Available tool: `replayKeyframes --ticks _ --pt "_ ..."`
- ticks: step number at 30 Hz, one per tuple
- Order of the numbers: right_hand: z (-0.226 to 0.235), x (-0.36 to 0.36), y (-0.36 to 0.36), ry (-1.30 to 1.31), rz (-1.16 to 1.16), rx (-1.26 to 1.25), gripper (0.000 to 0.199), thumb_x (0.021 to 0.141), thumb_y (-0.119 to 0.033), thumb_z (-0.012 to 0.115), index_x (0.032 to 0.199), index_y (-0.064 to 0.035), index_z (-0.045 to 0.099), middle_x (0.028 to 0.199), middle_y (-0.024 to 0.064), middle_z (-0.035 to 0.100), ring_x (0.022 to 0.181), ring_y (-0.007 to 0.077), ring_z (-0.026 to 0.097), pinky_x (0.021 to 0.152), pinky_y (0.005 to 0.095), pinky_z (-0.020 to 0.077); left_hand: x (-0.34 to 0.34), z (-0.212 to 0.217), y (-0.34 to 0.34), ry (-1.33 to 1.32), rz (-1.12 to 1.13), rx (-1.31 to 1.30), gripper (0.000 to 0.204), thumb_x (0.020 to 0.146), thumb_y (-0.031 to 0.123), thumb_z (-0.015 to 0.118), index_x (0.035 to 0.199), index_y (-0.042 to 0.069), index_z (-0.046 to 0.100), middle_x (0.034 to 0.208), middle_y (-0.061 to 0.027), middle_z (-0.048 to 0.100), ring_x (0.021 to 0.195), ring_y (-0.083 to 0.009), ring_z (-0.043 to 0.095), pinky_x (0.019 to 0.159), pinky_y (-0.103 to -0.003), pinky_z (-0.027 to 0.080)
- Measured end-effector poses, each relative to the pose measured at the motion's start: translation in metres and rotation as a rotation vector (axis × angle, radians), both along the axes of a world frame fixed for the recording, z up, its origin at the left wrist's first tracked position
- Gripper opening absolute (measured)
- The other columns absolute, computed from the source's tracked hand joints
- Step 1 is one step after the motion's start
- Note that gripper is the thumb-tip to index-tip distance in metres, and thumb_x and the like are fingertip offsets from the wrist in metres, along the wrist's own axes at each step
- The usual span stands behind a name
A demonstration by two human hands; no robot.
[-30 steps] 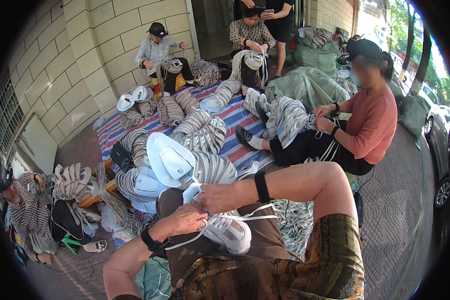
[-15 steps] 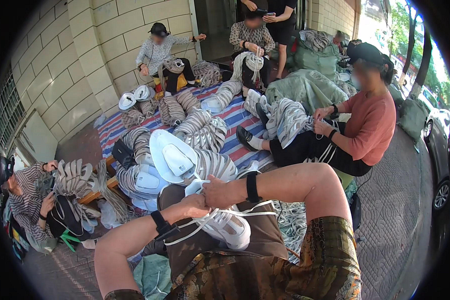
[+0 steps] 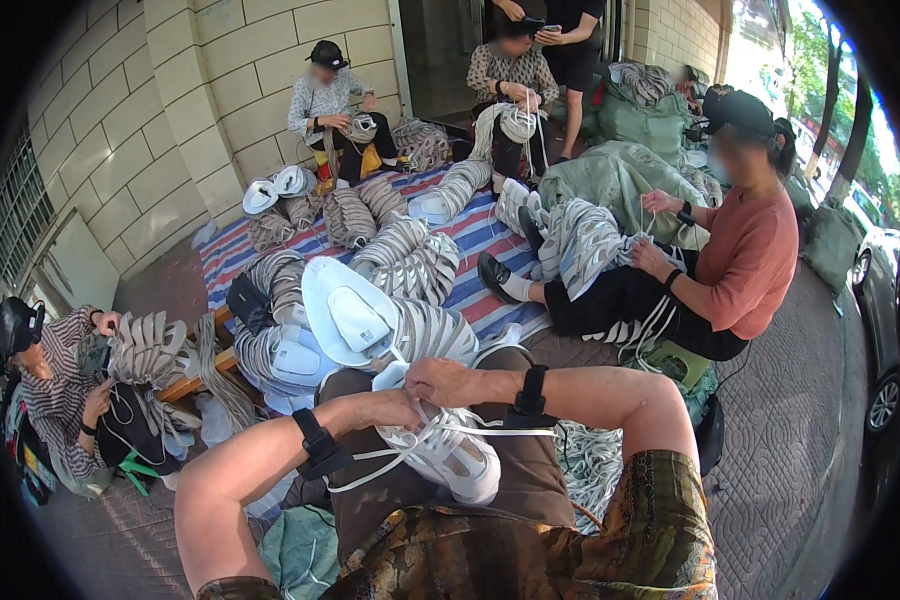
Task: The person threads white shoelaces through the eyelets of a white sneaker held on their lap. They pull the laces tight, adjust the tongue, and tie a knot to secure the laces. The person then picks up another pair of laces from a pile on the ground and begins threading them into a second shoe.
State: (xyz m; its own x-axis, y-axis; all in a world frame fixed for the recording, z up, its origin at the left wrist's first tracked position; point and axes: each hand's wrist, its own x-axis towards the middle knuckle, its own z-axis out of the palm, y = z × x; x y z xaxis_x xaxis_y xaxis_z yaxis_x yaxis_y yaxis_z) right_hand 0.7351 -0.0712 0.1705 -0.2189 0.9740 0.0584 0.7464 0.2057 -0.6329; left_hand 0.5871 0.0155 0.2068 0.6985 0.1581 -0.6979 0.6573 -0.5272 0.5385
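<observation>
A white shoe [image 3: 457, 462] lies on my lap, toe toward me. My left hand [image 3: 388, 409] grips the shoe's near side and pinches a white lace [image 3: 370, 472] that loops down to the left. My right hand [image 3: 448, 381] rests on top of the shoe and holds another stretch of lace [image 3: 510, 432] that runs to the right. Both wrists carry black bands. Just beyond my knees stands a stack of white shoe uppers [image 3: 355, 325].
A striped mat [image 3: 487, 238] carries many bundles of white shoes. A person in an orange top [image 3: 745, 262] sits to my right, another in a striped shirt [image 3: 58, 390] to my left, others at the far wall. A pile of laces [image 3: 590, 465] lies by my right leg.
Both hands have stayed on the shoe and shifted slightly right. The lace now runs out taut to the right under my right wrist.
</observation>
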Motion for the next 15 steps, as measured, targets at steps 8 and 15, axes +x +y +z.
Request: replayKeyframes --ticks 8,15 --pt "-0.011 -0.003 -0.005 0.022 0.038 0.146 0.017 0.084 -0.020 0.055 0.089 -0.0060 0.063 0.093 0.0144 0.061 0.099 0.0328 0.055 0.086 0.0434 0.0438 0.002 0.005 -0.002 0.035 0.017 0.037 0.026 0.068 0.019 0.066 0.086 0.001 0.069 0.091 -0.0080 0.066 0.087 -0.0197 0.059 0.075 -0.033 0.045" --pt "-0.015 -0.006 -0.011 0.062 0.003 0.205 0.013 0.084 -0.017 0.056 0.088 -0.0061 0.062 0.092 0.0127 0.059 0.098 0.0318 0.054 0.085 0.0425 0.0444 0.009 -0.005 0.014 0.009 -0.509 0.173 0.028 0.075 0.025 0.069 0.088 0.001 0.070 0.088 -0.0075 0.067 0.081 -0.0164 0.058 0.073 -0.032 0.046"
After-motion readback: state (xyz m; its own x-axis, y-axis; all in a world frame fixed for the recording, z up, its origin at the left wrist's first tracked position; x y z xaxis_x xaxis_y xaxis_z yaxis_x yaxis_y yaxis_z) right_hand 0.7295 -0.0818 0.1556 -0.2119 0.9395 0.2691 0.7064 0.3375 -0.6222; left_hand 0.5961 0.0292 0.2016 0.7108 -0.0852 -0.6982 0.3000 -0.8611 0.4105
